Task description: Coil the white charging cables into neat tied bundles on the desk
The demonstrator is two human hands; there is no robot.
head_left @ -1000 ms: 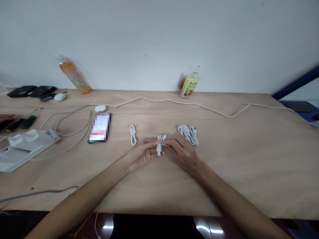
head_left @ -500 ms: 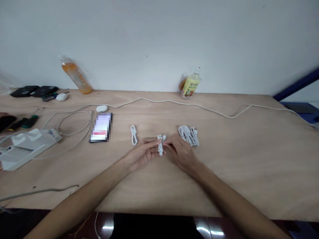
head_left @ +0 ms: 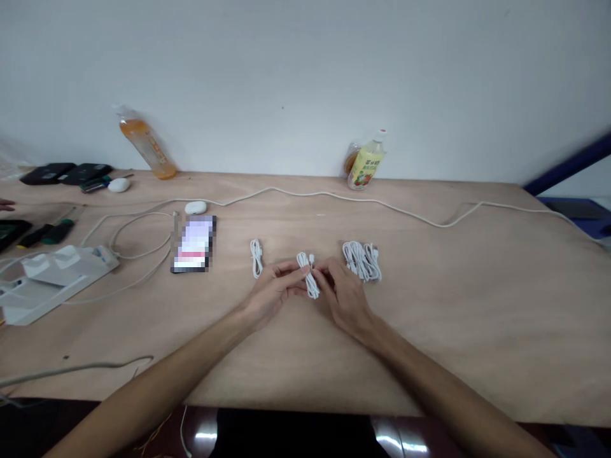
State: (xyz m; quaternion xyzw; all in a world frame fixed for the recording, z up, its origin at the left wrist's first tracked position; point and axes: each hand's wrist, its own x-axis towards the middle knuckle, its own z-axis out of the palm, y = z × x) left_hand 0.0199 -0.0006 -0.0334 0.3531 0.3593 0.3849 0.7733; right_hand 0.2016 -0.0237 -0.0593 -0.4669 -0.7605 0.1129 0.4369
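Note:
Between my two hands is a coiled white cable point(head_left: 312, 287), folded into a narrow bundle with a plug end at its top. My left hand point(head_left: 273, 289) grips it from the left, thumb across the front. My right hand point(head_left: 347, 291) pinches the bundle's right side near its middle; the exact spot under the fingertips is hidden. One more coiled white cable point(head_left: 256, 259) lies on the table, just beyond my left hand. Several white cable coils point(head_left: 361, 261) lie side by side just beyond my right hand.
A phone point(head_left: 193, 244) and a white earbud case point(head_left: 195, 208) lie at left, near a white charging stand point(head_left: 57, 283) and screwdrivers point(head_left: 57, 233). Two bottles point(head_left: 147, 147) point(head_left: 366, 162) lean against the wall. A long white cord point(head_left: 329, 194) crosses the table. Another person's hand point(head_left: 6, 205) shows at the left edge.
The cable bundle has turned in my hands, its top now leaning left and its coil showing wider. At the far left edge, another person's hand has drawn back from the dark device.

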